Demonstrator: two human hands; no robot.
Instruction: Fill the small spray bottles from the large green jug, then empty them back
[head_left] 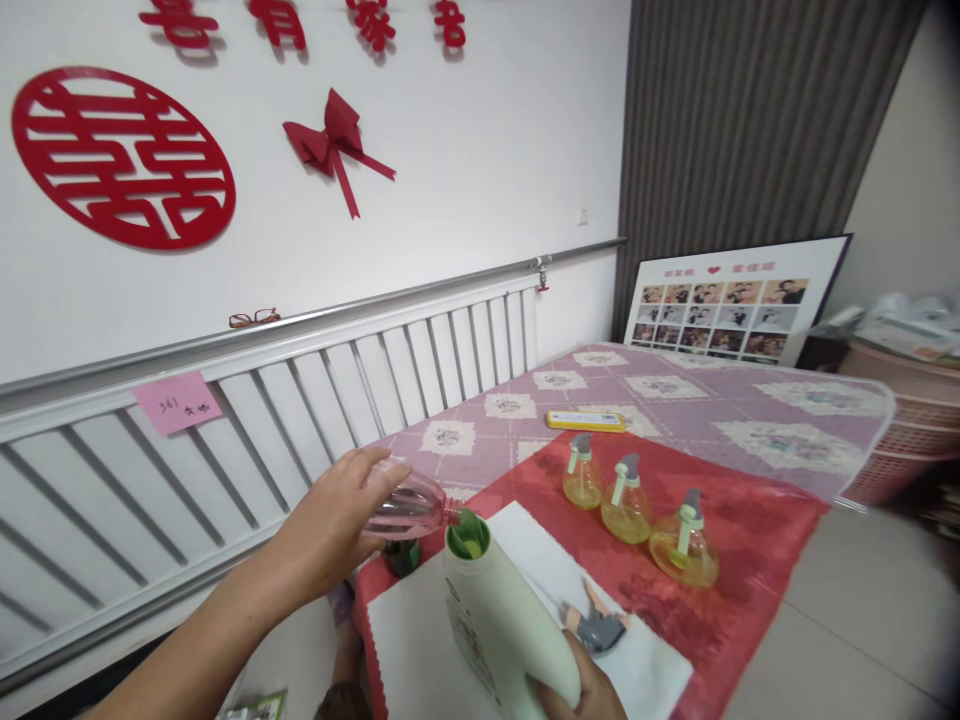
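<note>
My left hand (330, 520) is wrapped around a clear pink bottle (414, 505), tipped nearly on its side. The bottle's open mouth meets the green pouring spout (474, 530) of a large pale-green jug (502, 620). My right hand (596, 690) is closed on the jug's handle, partly hidden behind it; the jug leans toward the pink bottle. I cannot make out any liquid passing between them. Beyond the jug, a grey spray head (596, 628) lies on a white sheet (405, 640). A dark green cap-like object (401, 556) sits below the pink bottle.
Three spray bottles (626, 512) with yellow liquid stand on a red cloth (750, 530) to the right. Behind them lies a yellow flat box (585, 421) on the patterned tablecloth (675, 385). A white radiator (360, 385) runs along the left; pink baskets (915, 440) stand far right.
</note>
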